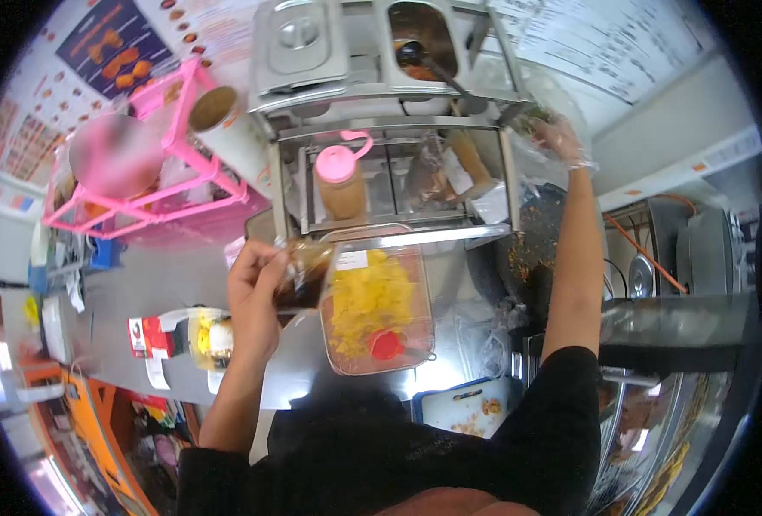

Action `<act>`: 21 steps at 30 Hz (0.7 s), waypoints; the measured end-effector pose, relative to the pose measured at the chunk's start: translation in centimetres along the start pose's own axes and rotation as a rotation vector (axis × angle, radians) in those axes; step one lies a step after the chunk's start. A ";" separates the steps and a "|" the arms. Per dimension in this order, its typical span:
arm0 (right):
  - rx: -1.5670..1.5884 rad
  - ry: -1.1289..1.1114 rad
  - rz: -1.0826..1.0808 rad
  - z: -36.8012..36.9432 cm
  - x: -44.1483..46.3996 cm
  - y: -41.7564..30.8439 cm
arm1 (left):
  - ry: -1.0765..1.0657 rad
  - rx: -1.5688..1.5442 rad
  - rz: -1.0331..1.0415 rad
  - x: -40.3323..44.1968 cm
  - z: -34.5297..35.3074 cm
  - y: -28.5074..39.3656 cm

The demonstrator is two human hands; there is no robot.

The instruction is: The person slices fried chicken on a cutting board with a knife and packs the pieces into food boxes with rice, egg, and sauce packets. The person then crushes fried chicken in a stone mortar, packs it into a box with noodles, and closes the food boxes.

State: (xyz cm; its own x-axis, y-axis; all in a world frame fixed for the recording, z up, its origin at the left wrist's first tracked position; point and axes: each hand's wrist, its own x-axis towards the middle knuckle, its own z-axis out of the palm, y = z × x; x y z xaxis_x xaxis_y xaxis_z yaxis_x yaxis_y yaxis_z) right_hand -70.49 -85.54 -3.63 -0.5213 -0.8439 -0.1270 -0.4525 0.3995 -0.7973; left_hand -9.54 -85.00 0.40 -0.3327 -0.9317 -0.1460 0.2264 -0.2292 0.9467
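My left hand [259,284] is closed on the top of a small clear plastic bag [302,284] of dark brown liquid, held above the steel counter. Just right of it lies a clear tray [372,297] of yellow pieces, with a red scoop [386,345] in it. At the upper right, my right hand [558,142], in a clear plastic glove, reaches beside the steel rack with bent fingers. Green leaves [533,116] show at its fingertips, against a large clear plastic bag [562,90]. Blur hides the exact grip.
A steel rack [390,230] holds a lidded pan [299,43], a pan with a black ladle [411,53], and a pink-capped bottle [340,181]. A pink basket [175,146] stands left. Below my right arm are a dark pan [531,249] and a white cutting board [463,411].
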 end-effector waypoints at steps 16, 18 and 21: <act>0.813 0.272 -0.309 5.0 -16.1 -10.3 | -0.187 0.312 -0.065 -3.4 -0.9 -0.4; 0.826 0.211 -0.292 7.1 -21.3 -12.1 | -0.311 0.293 -0.112 -3.0 0.9 0.5; 0.801 0.120 -0.226 10.7 -29.7 -14.6 | -0.522 0.353 -0.090 -3.3 4.1 2.4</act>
State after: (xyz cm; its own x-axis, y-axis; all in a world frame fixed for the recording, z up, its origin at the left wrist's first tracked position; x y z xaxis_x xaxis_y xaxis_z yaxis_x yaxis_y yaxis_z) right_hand -40.63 -70.19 5.47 -0.5740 -0.8110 0.1132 0.0719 -0.1877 -0.9796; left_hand -11.64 -81.36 4.32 -0.7588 -0.6325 -0.1551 -0.1096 -0.1107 0.9878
